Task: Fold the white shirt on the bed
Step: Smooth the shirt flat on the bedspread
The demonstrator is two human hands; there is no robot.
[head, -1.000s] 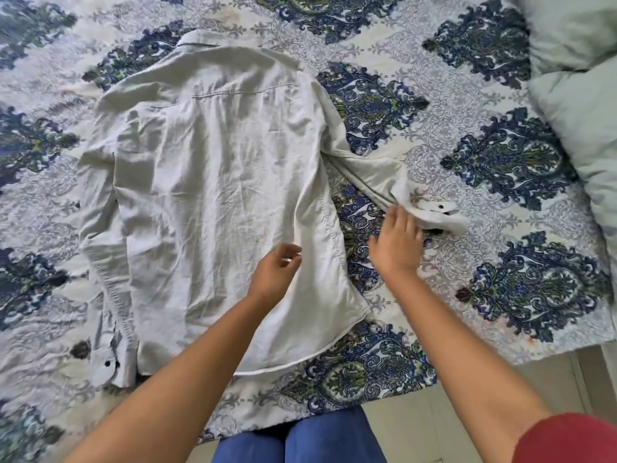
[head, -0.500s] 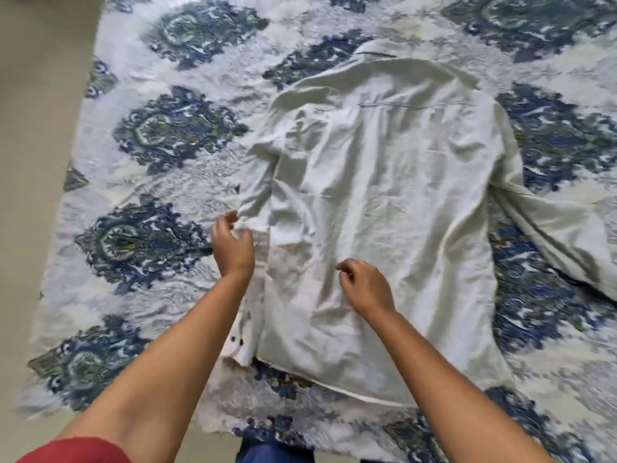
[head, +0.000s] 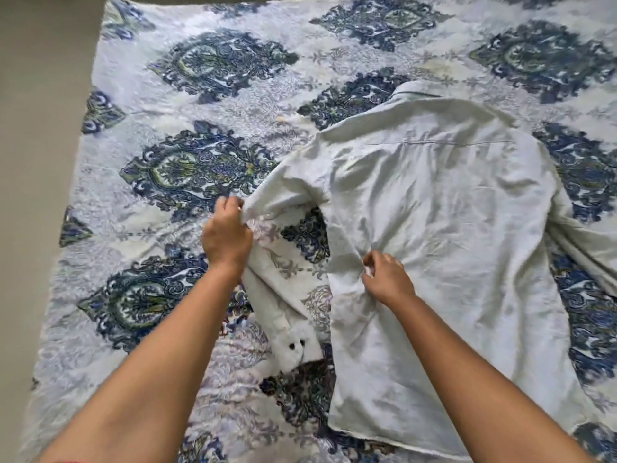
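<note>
- The white shirt (head: 434,235) lies back side up on the bed (head: 200,95), over toward the right
- Its collar (head: 420,95) points to the far side, and its bottom edge is close to the person
- The bed has a cover with big blue and green shapes on a pale ground
- The left hand (head: 225,233) is closed on the cloth of the left sleeve (head: 283,295), near the elbow part
- That sleeve comes out from the shoulder, goes to the left hand, then runs down toward the person
- The cuff (head: 295,352) at the sleeve's end lies on the bed and shows 2 dark buttons
- There is a gap between the sleeve and the shirt's body, and the bed cover shows through it
- The right hand (head: 387,279) pinches the left side edge of the shirt's body, with its fingers squeezed together on the cloth
- The cloth bunches into small folds around that pinch
- The other sleeve (head: 581,248) lies out to the right and runs off the edge of the view
- Grey floor (head: 36,162) shows to the left of the bed
</note>
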